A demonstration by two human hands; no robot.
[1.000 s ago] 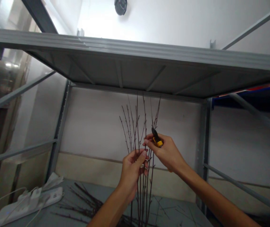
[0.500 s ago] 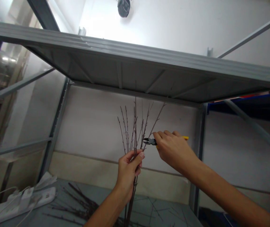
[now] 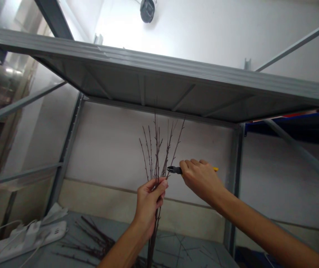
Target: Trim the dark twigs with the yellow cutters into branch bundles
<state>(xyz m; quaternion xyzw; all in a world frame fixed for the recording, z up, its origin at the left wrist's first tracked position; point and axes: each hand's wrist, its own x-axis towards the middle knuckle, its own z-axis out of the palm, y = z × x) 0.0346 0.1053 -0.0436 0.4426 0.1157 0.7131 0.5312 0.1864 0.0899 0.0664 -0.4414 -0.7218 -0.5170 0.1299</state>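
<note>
My left hand (image 3: 149, 199) is closed round a bundle of thin brown branches (image 3: 157, 156), held upright with bare, budded twigs fanning out above the fingers. In my right hand (image 3: 198, 173) is a pair of cutting pliers (image 3: 174, 169) with yellow handles and dark jaws. The jaws point left and lie against or just in front of the right-hand twigs, a little above my left fingers; I cannot tell whether they touch. Most of the handles are hidden by my right fingers.
More dark branches (image 3: 95, 236) lie on the grey lower shelf (image 3: 126, 225), with thin cut twigs (image 3: 183, 247) to the right. A white power strip (image 3: 50, 232) with cables sits at left. Overhead runs a grey metal shelf (image 3: 159, 67), close above the twig tips.
The pliers have moved slightly left and down towards the twigs. The rightmost long twig and the tall middle one have shifted left, and my left hand has moved slightly left.
</note>
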